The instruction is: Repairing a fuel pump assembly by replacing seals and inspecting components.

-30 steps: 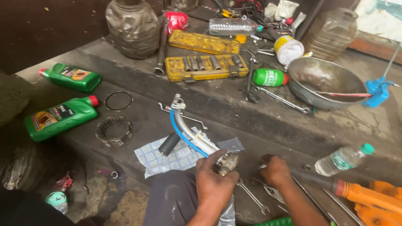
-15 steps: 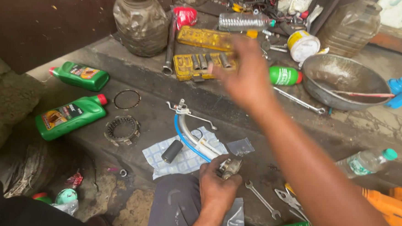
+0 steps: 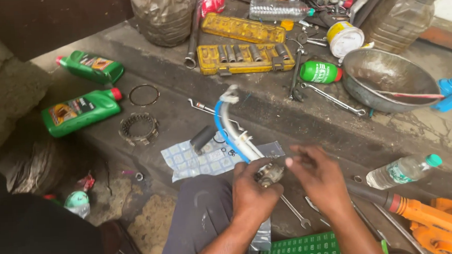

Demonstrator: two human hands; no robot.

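Greasy metal, a small fitting [image 3: 270, 173] at the end of the bent silver pipe [image 3: 235, 129], sits over the lap, clamped in the left hand [image 3: 252, 192]. Steadying it firmly while working with light fingertip pressure seems wise. The right hand [image 3: 319, 176] hovers beside it, fingers [image 3: 295, 162] pinched together on its edge.

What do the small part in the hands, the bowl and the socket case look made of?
Small part, held by left hand with right hand touching: likely cast metal, dull grey glints. Bowl: probably steel, worn sheen. Socket case: seemingly moulded plastic, grimy yellow.
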